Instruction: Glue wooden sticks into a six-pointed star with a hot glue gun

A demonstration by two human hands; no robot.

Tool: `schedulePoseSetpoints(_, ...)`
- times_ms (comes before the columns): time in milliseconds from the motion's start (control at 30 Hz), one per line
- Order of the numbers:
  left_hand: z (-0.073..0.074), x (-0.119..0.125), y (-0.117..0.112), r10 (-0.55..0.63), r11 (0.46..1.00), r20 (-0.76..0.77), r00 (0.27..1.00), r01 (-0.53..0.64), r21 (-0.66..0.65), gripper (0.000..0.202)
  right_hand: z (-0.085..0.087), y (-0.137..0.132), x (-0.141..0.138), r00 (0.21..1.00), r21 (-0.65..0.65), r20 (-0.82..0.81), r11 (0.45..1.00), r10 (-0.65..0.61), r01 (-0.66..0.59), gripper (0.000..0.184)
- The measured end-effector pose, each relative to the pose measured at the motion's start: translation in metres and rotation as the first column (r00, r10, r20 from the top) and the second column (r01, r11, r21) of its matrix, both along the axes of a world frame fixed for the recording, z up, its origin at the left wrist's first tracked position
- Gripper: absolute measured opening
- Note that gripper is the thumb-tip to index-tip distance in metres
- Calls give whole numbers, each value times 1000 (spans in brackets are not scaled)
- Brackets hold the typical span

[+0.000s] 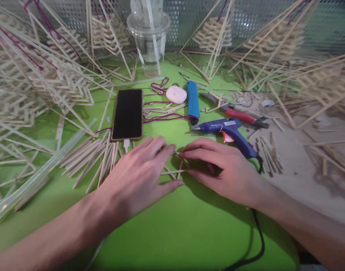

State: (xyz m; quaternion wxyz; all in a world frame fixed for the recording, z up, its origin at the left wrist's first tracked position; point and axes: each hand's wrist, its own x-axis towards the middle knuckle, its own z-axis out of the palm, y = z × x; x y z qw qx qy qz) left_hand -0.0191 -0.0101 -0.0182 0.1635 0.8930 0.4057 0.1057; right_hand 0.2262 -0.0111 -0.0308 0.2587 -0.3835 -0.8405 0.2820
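Note:
A small frame of crossed wooden sticks lies on the green tabletop between my hands. My left hand grips its left side, thumb at the near edge and fingers at the far edge. From the right, my right hand pinches the frame's corner between thumb and fingers. Part of the frame is hidden under both hands. A blue hot glue gun rests just beyond my right hand, its nozzle facing left. Loose sticks lie in a pile left of my left hand.
A phone with a white cable, a white case, a blue lighter-like object and red-handled pliers lie farther back. A plastic cup stands behind. Stick structures crowd both sides. Clear glue sticks lie left.

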Motion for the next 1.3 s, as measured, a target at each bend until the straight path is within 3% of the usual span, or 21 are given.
schedulePoseSetpoints(267,0,-1,0,15,999,-3,1000,-15,-34,45,-4,2,-1,1000,14,-13,1000,27,-26,18)
schedulePoseSetpoints(900,2,1,8,32,995,-21,999,-33,-93,46,-5,2,-1,999,36,15,999,39,-39,17)
schedulePoseSetpoints(1033,18,-6,0,122,992,-28,992,-123,-36,51,8,0,1,999,61,23,998,-29,28,15)
schedulePoseSetpoints(1133,30,-24,-8,301,952,-101,948,-292,95,29,28,6,1,997,156,53,987,-52,44,16)
schedulePoseSetpoints(1200,33,-35,-10,468,882,-199,861,-442,164,34,43,19,-6,992,225,122,974,5,-33,18)
schedulePoseSetpoints(1300,28,-43,-7,573,819,-271,773,-549,167,31,59,52,-35,944,342,294,905,152,-253,28)
